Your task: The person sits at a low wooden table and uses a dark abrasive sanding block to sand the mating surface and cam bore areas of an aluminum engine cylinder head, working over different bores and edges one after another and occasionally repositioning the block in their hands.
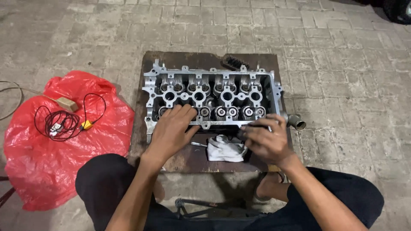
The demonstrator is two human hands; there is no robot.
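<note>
One aluminium cylinder head (212, 95) lies lengthwise on a dark wooden board (180, 156), its ends near the board's side edges, with bare room only along the near strip. The left hand (173, 130) presses down on its near-left rim, fingers loosely spread, while the right hand (266, 140) curls closed around a dark tool (257, 126) at the near-right edge. One white rag (225, 148) lies between the hands, and one red plastic bag (47, 149) carrying a coiled black cable (64, 122) lies well apart on the open paving (351, 77) to the left.

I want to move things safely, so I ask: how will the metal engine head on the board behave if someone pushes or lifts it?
The engine head looks like thick cast metal, so probably heavy and fully stiff. It lies flat and wide on the board, so it should slide rather than tip or roll. Its surfaces may be oily, so maybe slippery.
</note>
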